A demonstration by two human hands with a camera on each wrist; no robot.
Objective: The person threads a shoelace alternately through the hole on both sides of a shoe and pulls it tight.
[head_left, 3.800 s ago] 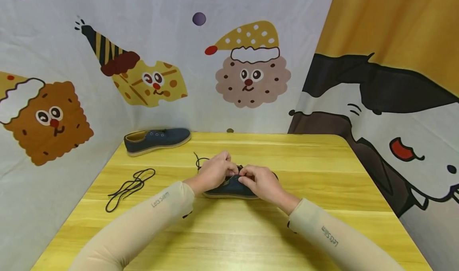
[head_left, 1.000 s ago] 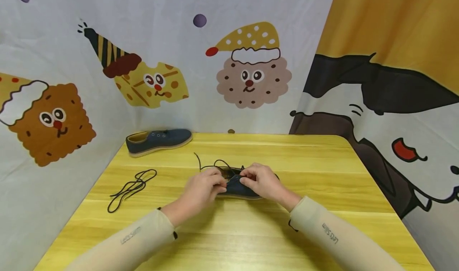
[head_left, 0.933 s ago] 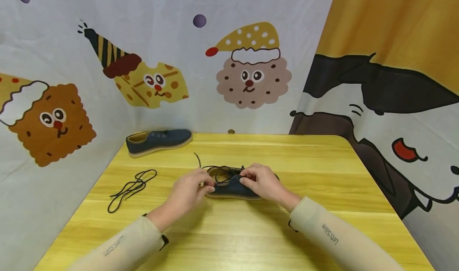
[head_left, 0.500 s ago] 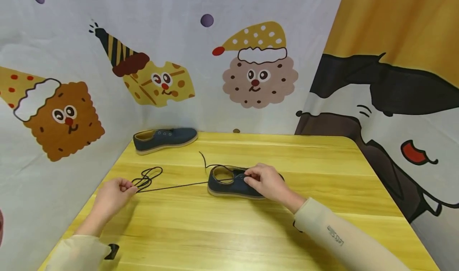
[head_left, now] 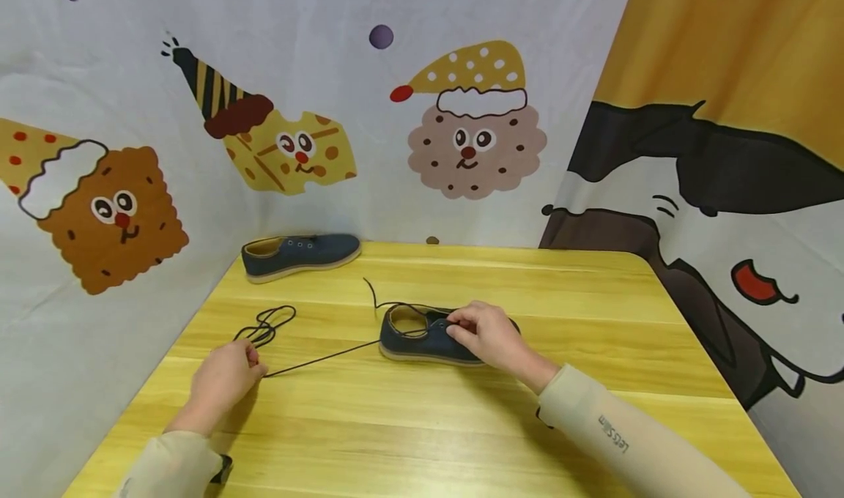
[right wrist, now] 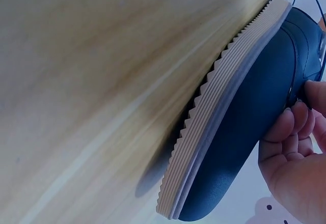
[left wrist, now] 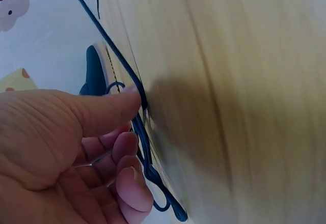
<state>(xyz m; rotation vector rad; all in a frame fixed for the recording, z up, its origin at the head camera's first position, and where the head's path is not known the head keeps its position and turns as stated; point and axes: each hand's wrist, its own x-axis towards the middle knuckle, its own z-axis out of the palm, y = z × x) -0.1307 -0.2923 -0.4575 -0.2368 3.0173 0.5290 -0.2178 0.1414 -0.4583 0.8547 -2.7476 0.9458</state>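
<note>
A dark blue lace-up shoe (head_left: 428, 346) with a pale ribbed sole stands on the table, toe to the right. My left hand (head_left: 227, 377) pinches a dark shoelace (head_left: 323, 357) between thumb and forefinger. That lace runs taut, slanting up to the shoe's heel side. My right hand (head_left: 494, 340) has thumb and fingers at the shoe's eyelet edge and pinches it there; the right wrist view shows these fingertips (right wrist: 293, 119) against the upper. Whether lace lies between them is hidden. Another lace end (head_left: 371, 291) trails loose behind the heel.
A second blue shoe (head_left: 300, 258), with nothing threaded through its visible eyelets, stands at the table's back left corner. A loose bundled shoelace (head_left: 267, 326) lies just beyond my left hand. A printed cloth (head_left: 389, 220) hangs behind the wooden table (head_left: 422, 432).
My left hand has gone from the shoe far to the left, drawing the lace out straight, then slightly nearer to me. My right hand stays at the eyelets.
</note>
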